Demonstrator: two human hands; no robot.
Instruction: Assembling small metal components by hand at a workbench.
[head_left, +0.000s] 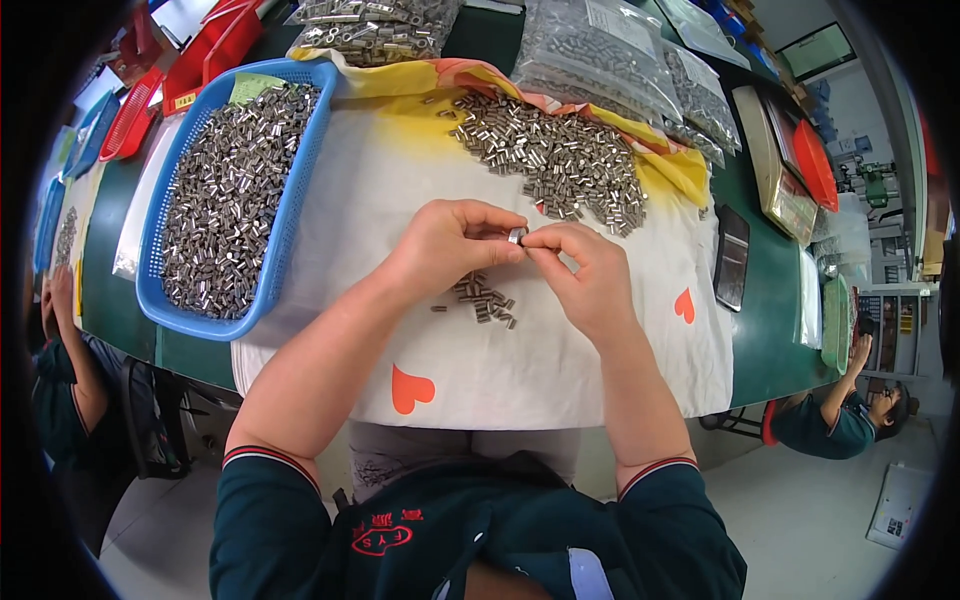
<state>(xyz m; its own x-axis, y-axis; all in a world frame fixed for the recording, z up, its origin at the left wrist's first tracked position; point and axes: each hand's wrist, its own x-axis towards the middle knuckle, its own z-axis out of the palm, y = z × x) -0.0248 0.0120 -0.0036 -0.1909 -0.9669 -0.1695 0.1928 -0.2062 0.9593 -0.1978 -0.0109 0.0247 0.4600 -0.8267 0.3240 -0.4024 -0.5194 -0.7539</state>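
Between the thumb and fingertips of my left hand [452,242] is a small shiny metal piece [517,235], round and short. My right hand [588,272] is closed in a pinch right against it; what sits between those fingertips is too small to make out. Just below my hands, a small group of short metal cylinders [484,300] lies loose on the white cloth [520,370]. Beyond my hands spreads a large heap of the same silvery cylinders [560,160], partly on the cloth's yellow and orange border.
At left stands a blue plastic basket [215,325] full of metal cylinders. Clear bags of metal parts [590,50] line the back. A black phone [732,258] lies at right on the green table [775,345]. Co-workers sit at both sides, one person [835,425] at right.
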